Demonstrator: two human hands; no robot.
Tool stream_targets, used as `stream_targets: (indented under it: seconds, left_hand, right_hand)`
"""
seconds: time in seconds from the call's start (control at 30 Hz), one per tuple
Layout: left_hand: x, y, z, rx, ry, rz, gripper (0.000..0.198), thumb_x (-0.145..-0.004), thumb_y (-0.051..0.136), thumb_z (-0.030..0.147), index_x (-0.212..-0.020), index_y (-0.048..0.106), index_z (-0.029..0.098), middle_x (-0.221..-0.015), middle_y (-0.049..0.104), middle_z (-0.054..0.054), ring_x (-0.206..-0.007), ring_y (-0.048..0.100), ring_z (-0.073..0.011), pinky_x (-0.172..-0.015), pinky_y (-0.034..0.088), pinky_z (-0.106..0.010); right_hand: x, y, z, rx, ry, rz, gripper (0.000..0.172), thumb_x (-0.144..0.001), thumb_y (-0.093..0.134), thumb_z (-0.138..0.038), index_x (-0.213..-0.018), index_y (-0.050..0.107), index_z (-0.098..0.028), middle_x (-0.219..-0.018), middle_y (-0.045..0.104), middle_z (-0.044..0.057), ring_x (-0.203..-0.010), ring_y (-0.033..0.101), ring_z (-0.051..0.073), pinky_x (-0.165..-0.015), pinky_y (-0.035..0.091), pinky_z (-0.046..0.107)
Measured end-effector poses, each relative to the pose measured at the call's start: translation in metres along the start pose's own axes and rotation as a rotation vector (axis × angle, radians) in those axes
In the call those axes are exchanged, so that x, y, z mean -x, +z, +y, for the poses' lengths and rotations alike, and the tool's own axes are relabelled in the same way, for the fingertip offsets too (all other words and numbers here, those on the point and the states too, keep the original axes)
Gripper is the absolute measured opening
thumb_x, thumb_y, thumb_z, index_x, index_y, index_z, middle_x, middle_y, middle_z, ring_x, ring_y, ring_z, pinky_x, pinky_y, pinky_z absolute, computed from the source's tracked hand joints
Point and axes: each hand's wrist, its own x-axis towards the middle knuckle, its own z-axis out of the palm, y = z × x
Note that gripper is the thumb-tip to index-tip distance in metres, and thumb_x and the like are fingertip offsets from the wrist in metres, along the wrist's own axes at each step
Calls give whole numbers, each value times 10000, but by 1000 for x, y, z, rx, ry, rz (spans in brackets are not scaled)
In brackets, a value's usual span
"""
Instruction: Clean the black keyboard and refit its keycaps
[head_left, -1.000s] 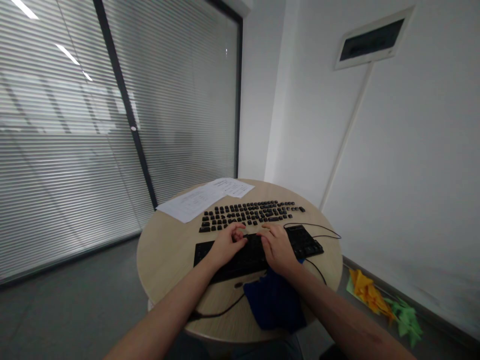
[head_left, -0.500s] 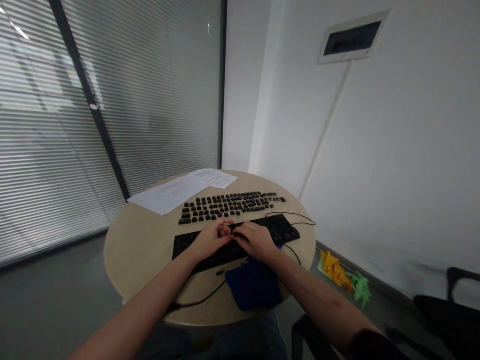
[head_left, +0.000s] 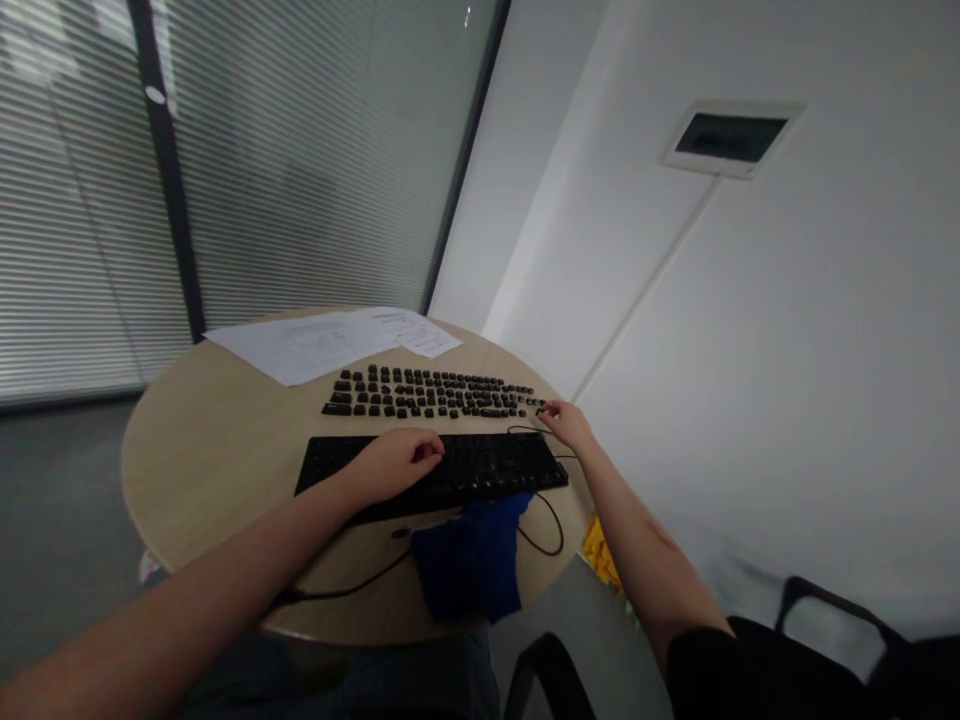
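Round and topped in pale wood, one table (head_left: 195, 430) stands in the corner of a grey-floored room; nearest, below its edge, are the person's legs (head_left: 427, 680) and one dark armrest (head_left: 547, 670), with part of one black chair (head_left: 840, 605) off to the right; one blue cloth (head_left: 469, 560) lies at the table's near edge and droops over it; just left of it runs a black cable (head_left: 352, 592), near one dark oval spot (head_left: 401, 534) on the wood.

Beyond these, one black keyboard (head_left: 487, 465) lies flat across the middle of the table; the left hand (head_left: 401, 462) is over its left half, fingers curled inward, and I cannot tell whether they hold anything; past the keyboard, loose black keycaps (head_left: 430, 395) are spread in several rows, dozens of them, too small to count exactly; at the right end of those rows the right hand (head_left: 568, 422) has its thumb and fingertips drawn together at one small dark keycap (head_left: 540, 411), though whether it is gripped I cannot tell.

Farther back lie at least two white printed sheets (head_left: 307, 345), overlapping; behind stand glass panes with blinds (head_left: 300, 200) and a white wall (head_left: 787, 350) bearing one framed dark panel (head_left: 733, 136).
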Motion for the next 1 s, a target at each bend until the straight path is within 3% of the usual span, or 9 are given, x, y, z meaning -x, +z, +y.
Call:
stream_targets:
  seconds: [0.17, 0.4, 0.67, 0.77, 0.87, 1.0]
  left_hand:
    - [1, 3, 0, -28, 0, -1, 164, -800, 591, 312, -802, 739, 240, -709, 703, -12, -671, 618, -189, -648, 401, -282]
    - [2, 4, 0, -78, -4, -34, 178, -809, 586, 314, -802, 749, 243, -732, 715, -15, -672, 612, -188, -634, 392, -273]
    - [1, 3, 2, -113, 3, -65, 189, -833, 575, 305, -821, 753, 241, -745, 721, -16, -675, 622, -189, -640, 383, -277]
    - [2, 2, 2, -137, -5, -81, 203, -847, 560, 308, -838, 750, 237, -759, 726, -22, -692, 632, -195, -645, 384, -281]
    - [1, 3, 1, -137, 5, -79, 201, -847, 561, 305, -839, 750, 237, -769, 730, -23, -701, 635, -197, -652, 391, -284]
    - [1, 4, 0, -162, 47, -80, 197, -852, 561, 292, -836, 748, 232, -799, 737, -35, -733, 639, -206, -678, 417, -294]
  right_hand:
    - [-29, 11, 32, 6, 54, -119, 137, -793, 720, -265, -858, 748, -148, -661, 694, 15, -632, 607, 147, -628, 456, 236]
    - [-46, 31, 39, -66, 39, -205, 207, -789, 727, -297, -919, 774, -143, -675, 710, 12, -640, 613, 152, -646, 476, 243]
    - [-49, 35, 40, -120, 29, -205, 272, -787, 726, -263, -1020, 789, -136, -737, 738, 22, -696, 626, 161, -720, 492, 257]
    - [-49, 29, 37, -163, 15, -148, 285, -780, 729, -255, -1036, 787, -144, -845, 761, 56, -774, 643, 176, -776, 496, 270]
    - [-45, 12, 38, -222, 28, -50, 303, -880, 604, -316, -1056, 773, -137, -955, 756, 102, -843, 652, 191, -808, 504, 285]
    - [-23, -25, 44, -325, 87, 54, 550, -990, 285, -412, -1106, 719, -96, -951, 717, 131, -804, 646, 188, -698, 529, 272]
